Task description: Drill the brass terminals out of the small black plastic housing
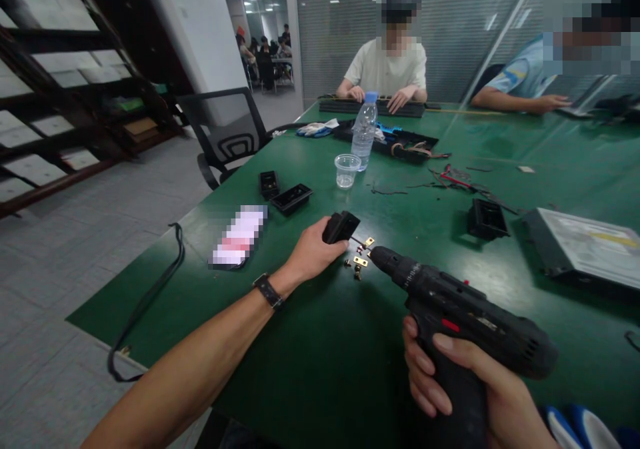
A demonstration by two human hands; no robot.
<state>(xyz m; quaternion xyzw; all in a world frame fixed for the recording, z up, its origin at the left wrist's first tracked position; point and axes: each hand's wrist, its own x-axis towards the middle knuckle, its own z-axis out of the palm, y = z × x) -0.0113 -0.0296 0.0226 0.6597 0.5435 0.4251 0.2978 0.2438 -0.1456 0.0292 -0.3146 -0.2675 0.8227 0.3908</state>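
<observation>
Drill (470, 309) in closed right hand (500, 386), bit (359, 242) seemingly against black part (341, 226) pinched in left hand (316, 250).

1 drill (465, 309), 1 bottle (364, 132), 1 cup (345, 172), 3 small unheld black boxes (291, 198)

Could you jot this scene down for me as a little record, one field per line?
Left hand: the left hand grips a small black part
Right hand: the right hand holds a power drill
Drill bit: points toward the black part; contact unclear
Beside the bit: brass-coloured plates, small screws
Left side: phone, screen lit
Beyond: clear cup beside a blue-capped bottle
Surface: green table
</observation>
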